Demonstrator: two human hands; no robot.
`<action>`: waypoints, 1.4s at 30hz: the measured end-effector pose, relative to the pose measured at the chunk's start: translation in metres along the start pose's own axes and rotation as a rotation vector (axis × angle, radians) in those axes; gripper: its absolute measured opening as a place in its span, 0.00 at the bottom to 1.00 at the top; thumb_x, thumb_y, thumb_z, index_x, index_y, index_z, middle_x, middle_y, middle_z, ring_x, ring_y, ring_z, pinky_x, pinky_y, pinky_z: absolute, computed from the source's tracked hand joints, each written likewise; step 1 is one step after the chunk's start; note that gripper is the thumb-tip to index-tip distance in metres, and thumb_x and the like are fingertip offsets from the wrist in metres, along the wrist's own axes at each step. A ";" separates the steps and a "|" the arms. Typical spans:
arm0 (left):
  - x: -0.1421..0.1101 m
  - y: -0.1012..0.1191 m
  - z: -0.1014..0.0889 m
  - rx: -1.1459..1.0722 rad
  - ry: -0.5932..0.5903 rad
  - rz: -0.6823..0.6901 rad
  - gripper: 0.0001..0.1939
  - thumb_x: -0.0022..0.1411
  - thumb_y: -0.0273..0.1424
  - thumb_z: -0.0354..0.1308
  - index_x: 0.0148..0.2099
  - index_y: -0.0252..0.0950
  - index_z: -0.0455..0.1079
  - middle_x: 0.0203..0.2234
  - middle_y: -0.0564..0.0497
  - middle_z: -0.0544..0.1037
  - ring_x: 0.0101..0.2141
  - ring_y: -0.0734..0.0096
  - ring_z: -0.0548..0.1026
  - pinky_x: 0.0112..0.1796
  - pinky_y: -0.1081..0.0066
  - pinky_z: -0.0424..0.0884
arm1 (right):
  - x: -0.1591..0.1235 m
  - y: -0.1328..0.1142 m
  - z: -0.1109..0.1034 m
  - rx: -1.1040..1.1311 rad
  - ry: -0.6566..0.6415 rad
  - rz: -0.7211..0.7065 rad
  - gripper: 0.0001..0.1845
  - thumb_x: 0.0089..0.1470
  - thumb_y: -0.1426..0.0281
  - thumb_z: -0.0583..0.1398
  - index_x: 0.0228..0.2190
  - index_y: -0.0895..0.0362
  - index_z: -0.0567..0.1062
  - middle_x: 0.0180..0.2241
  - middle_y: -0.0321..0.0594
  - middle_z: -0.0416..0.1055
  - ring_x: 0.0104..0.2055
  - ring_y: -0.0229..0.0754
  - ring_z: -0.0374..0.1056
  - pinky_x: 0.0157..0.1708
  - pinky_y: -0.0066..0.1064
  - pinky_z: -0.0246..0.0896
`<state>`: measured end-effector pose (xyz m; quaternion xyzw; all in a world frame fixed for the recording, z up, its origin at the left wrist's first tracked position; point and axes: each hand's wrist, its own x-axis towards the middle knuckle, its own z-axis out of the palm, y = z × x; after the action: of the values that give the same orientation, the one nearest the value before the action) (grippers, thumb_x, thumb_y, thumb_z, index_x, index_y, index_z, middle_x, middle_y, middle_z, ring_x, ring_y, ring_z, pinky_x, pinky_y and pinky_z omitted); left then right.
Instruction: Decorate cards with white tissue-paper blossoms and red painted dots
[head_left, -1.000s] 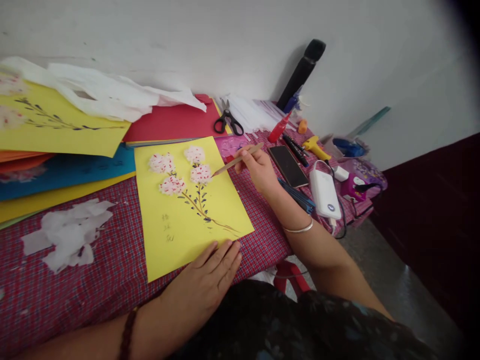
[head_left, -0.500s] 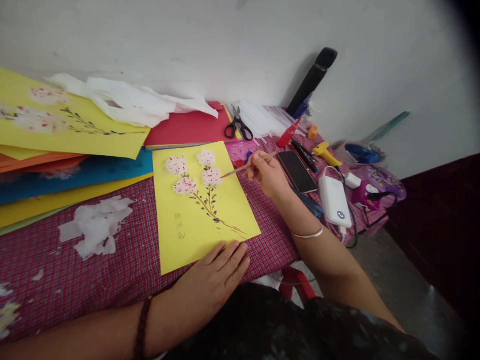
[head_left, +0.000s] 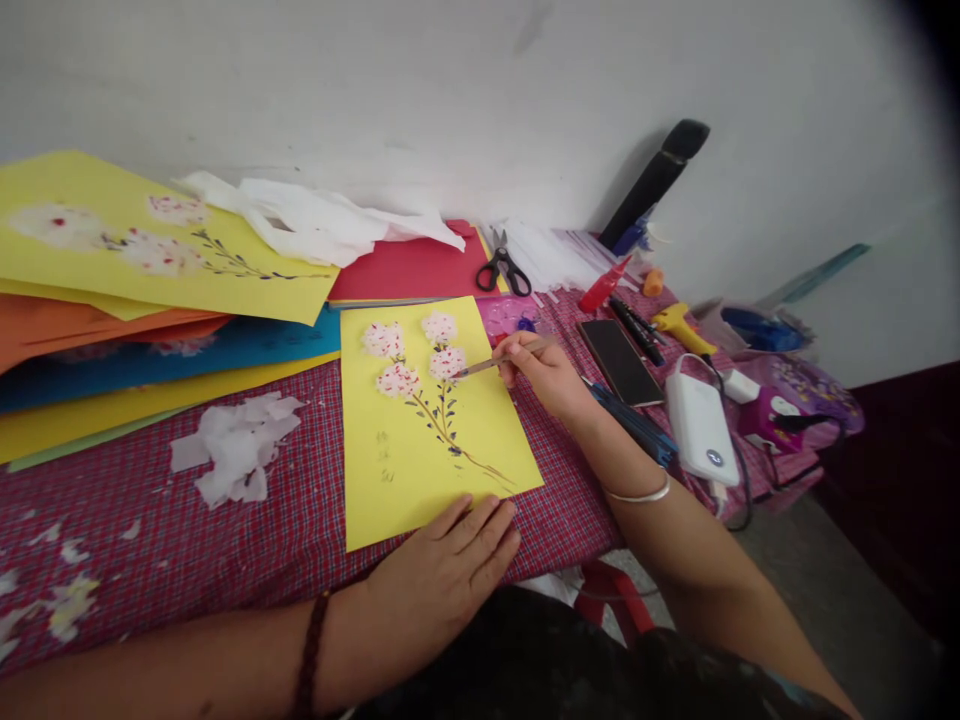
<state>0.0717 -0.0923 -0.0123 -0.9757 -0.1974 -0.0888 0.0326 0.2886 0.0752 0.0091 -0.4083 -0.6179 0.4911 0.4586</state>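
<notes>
A yellow sheet (head_left: 480,425) lies on the checked cloth, bearing several raised white flowers dotted with red, above brown stems with dark leaves. Small handwritten characters stand at its lower left. My right hand (head_left: 541,375) pinches a thin paintbrush (head_left: 484,366), whose tip is at the lower edge of the right-hand flower (head_left: 448,363); whether it touches I cannot tell. My left hand (head_left: 450,560) rests flat on the sheet's near edge, its fingers stretched out and holding nothing.
Torn white paper (head_left: 238,450) lies left of the sheet, near stacked coloured papers (head_left: 285,345). Black scissors (head_left: 502,268) lie on red paper behind. To the right are a phone (head_left: 619,360), a red bottle (head_left: 602,286), a yellow glue gun (head_left: 682,328) and a white power bank (head_left: 701,425).
The camera view has shifted, so everything sits farther right in the picture. The brush tip has moved from the flower's right side to its lower edge. My left hand stays flat.
</notes>
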 end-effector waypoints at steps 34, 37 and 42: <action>0.001 -0.001 -0.003 -0.017 -0.008 -0.014 0.24 0.73 0.32 0.45 0.67 0.30 0.62 0.65 0.42 0.66 0.63 0.56 0.64 0.61 0.57 0.55 | -0.001 -0.003 -0.005 -0.014 0.152 -0.021 0.23 0.55 0.48 0.63 0.31 0.56 0.75 0.24 0.38 0.77 0.22 0.35 0.69 0.26 0.30 0.66; 0.002 -0.001 -0.003 -0.028 -0.016 -0.015 0.24 0.73 0.32 0.45 0.67 0.30 0.62 0.65 0.42 0.66 0.64 0.56 0.64 0.61 0.57 0.55 | 0.000 -0.006 -0.009 -0.007 0.202 -0.049 0.23 0.55 0.46 0.62 0.30 0.55 0.75 0.22 0.36 0.75 0.21 0.35 0.68 0.26 0.30 0.66; 0.001 0.000 -0.004 -0.047 -0.006 -0.008 0.25 0.72 0.31 0.45 0.67 0.28 0.62 0.65 0.40 0.66 0.63 0.54 0.64 0.61 0.56 0.55 | 0.002 -0.003 -0.008 0.059 0.264 -0.029 0.23 0.53 0.46 0.63 0.29 0.54 0.75 0.20 0.35 0.74 0.20 0.35 0.67 0.24 0.30 0.64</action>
<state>0.0717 -0.0927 -0.0081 -0.9757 -0.1992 -0.0905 0.0085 0.2961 0.0785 0.0131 -0.4466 -0.5434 0.4446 0.5547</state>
